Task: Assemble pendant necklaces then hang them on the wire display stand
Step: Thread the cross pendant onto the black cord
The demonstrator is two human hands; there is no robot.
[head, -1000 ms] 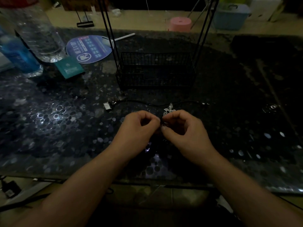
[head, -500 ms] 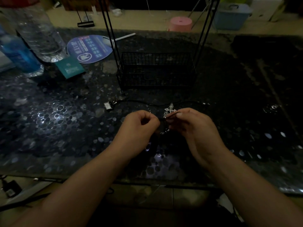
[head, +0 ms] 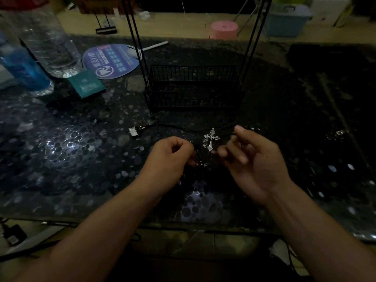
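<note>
A silver cross pendant (head: 210, 139) lies on the dark pebble-patterned table (head: 81, 159), between my two hands. My left hand (head: 173, 155) is curled and pinches a black cord (head: 198, 154) just left of the pendant. My right hand (head: 254, 159) is to the pendant's right with its thumb raised and fingers curled, and seems to pinch the cord's other part. In the dim light the grip is hard to make out. Another stretch of black cord (head: 173, 127) with a metal end piece (head: 133, 131) lies behind. The black wire display stand (head: 193, 88) is beyond it.
A clear water bottle (head: 50, 47) and a blue bottle (head: 22, 68) stand at the far left. Next to them lie a round blue fan (head: 112, 60) and a teal card (head: 86, 84). A pink tub (head: 223, 29) and a blue box (head: 284, 19) sit behind the table.
My right hand has drawn away to the right of my left hand, uncovering the cross pendant. The left hand has stayed where it was.
</note>
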